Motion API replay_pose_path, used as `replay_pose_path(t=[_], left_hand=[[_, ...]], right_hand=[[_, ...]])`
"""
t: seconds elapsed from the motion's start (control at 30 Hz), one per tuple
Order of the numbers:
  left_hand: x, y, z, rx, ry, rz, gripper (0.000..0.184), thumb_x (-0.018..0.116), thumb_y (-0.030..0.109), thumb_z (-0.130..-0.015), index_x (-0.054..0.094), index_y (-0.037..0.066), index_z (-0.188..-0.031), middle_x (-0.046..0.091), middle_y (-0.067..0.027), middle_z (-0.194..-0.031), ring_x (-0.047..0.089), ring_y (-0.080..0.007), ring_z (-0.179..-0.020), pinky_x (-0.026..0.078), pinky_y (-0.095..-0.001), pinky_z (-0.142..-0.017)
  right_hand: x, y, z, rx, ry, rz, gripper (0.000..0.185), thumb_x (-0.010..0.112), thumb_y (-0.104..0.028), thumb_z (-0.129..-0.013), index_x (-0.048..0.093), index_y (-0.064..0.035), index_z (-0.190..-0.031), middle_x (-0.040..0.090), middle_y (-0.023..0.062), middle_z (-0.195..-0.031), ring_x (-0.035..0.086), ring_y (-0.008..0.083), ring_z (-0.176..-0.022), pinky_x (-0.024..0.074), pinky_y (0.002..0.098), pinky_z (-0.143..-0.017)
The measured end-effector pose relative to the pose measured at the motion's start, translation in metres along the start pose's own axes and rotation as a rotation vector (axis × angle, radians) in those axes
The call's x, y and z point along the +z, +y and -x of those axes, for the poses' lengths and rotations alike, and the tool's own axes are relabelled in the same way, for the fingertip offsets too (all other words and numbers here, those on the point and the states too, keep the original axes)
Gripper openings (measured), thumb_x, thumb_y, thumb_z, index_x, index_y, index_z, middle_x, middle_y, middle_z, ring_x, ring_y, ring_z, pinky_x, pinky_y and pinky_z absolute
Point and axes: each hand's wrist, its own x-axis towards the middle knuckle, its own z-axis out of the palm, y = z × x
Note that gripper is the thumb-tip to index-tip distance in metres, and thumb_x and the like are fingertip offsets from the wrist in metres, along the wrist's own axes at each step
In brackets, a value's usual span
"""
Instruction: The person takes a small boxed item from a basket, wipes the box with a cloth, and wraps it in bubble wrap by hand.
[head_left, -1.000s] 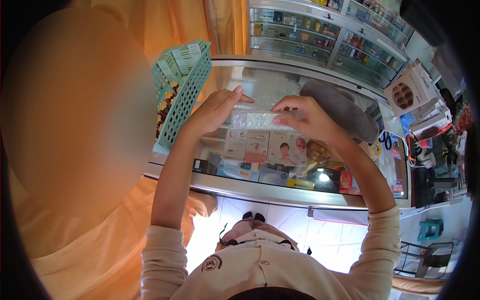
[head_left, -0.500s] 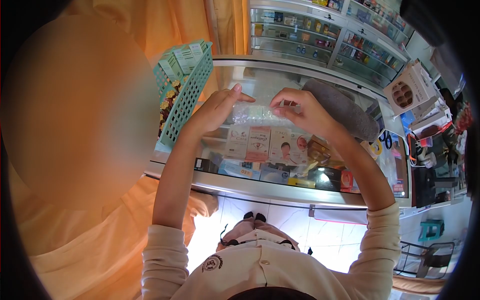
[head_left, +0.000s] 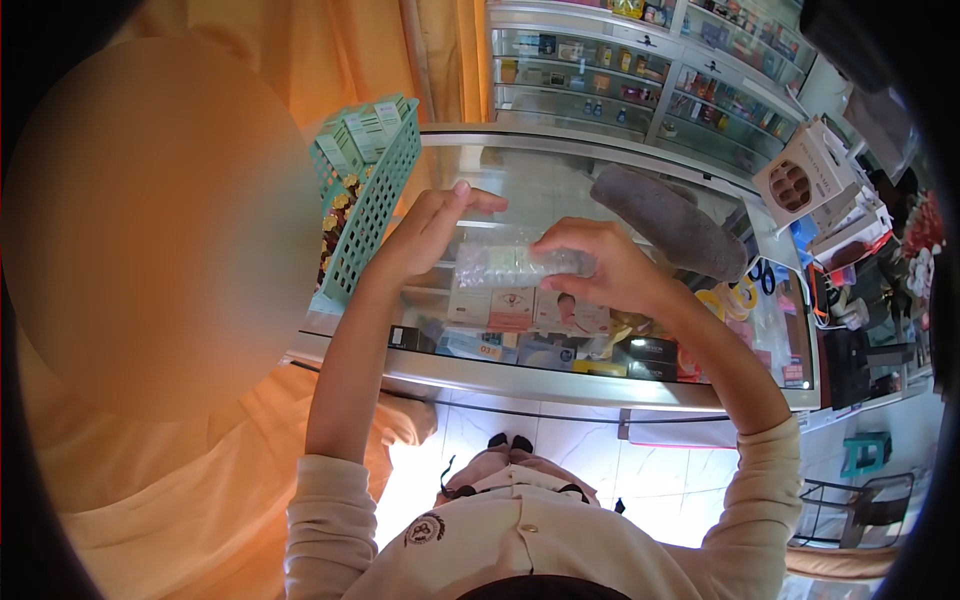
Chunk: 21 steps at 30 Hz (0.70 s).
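Note:
A bubble-wrapped bundle [head_left: 495, 266] lies sideways over the glass counter [head_left: 520, 160]. My right hand [head_left: 600, 262] grips its right end between thumb and fingers. At the bundle's upper left, my left hand [head_left: 435, 225] has its fingers stretched out and holds nothing. Just below the bundle, flat product boxes [head_left: 510, 310] show through the glass, partly covered by it. A rolled grey cloth [head_left: 670, 220] rests beyond my right hand.
A green basket [head_left: 370, 205] with boxes stands at the counter's left. Scissors [head_left: 762, 274] and tape rolls [head_left: 738, 298] lie on the right, near a carton [head_left: 800, 180]. Glass shelves [head_left: 580, 75] stand behind. An orange curtain [head_left: 190, 490] hangs at left.
The bundle is lower and nearer to me, covering the tops of the boxes. My right hand has moved down and closed round its right end. My left hand stays outstretched.

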Motion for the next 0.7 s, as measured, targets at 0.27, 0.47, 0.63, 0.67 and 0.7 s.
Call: replay_pose_path(t=[0.27,0.47,0.63,0.67,0.7], left_hand=[[0.001,0.013,0.002,0.054,-0.156,-0.117,0.035,0.081,0.019,-0.071,0.068,-0.001,-0.096,0.069,-0.0086,-0.094,0.062,-0.0173,-0.093,0.045,-0.0313,-0.09],[0.003,0.006,0.001,0.016,-0.125,-0.074,0.033,0.084,0.02,-0.069,0.07,-0.002,-0.089,0.07,-0.0086,-0.086,0.06,-0.0162,-0.086,0.046,-0.0305,-0.084],[0.002,0.008,0.0,-0.01,-0.132,-0.045,0.031,0.083,0.021,-0.071,0.071,-0.003,-0.087,0.069,-0.0092,-0.081,0.059,-0.0156,-0.081,0.047,-0.0298,-0.079],[0.002,0.007,0.0,-0.009,-0.131,-0.03,0.031,0.083,0.021,-0.071,0.071,-0.002,-0.087,0.069,-0.0089,-0.081,0.058,-0.0155,-0.08,0.047,-0.0297,-0.079],[0.002,0.006,0.0,-0.008,-0.131,-0.014,0.031,0.082,0.022,-0.072,0.071,-0.002,-0.087,0.069,-0.0086,-0.081,0.058,-0.0154,-0.08,0.047,-0.0295,-0.079]], right_hand=[[-0.01,-0.003,-0.009,0.278,-0.078,-0.172,0.032,0.075,-0.013,-0.077,0.067,-0.0004,-0.105,0.069,0.0165,-0.098,0.065,0.0294,-0.091,0.0501,0.0367,-0.08],[-0.009,0.006,-0.01,0.072,-0.046,0.01,0.033,0.074,-0.015,-0.079,0.066,0.0013,-0.106,0.063,0.0128,-0.098,0.063,0.0294,-0.092,0.0492,0.0364,-0.079],[-0.003,-0.017,-0.008,-0.011,-0.006,0.296,0.03,0.073,-0.009,-0.075,0.062,-0.0001,-0.102,0.06,0.0122,-0.099,0.06,0.0318,-0.093,0.0487,0.0397,-0.079],[-0.001,-0.019,-0.007,-0.029,-0.007,0.372,0.031,0.073,-0.007,-0.073,0.061,-0.0009,-0.101,0.06,0.0125,-0.099,0.06,0.0325,-0.092,0.0488,0.0409,-0.079],[0.0,-0.021,-0.005,-0.029,-0.007,0.372,0.031,0.073,-0.007,-0.073,0.061,-0.0009,-0.101,0.06,0.0125,-0.099,0.06,0.0325,-0.092,0.0488,0.0409,-0.079]])
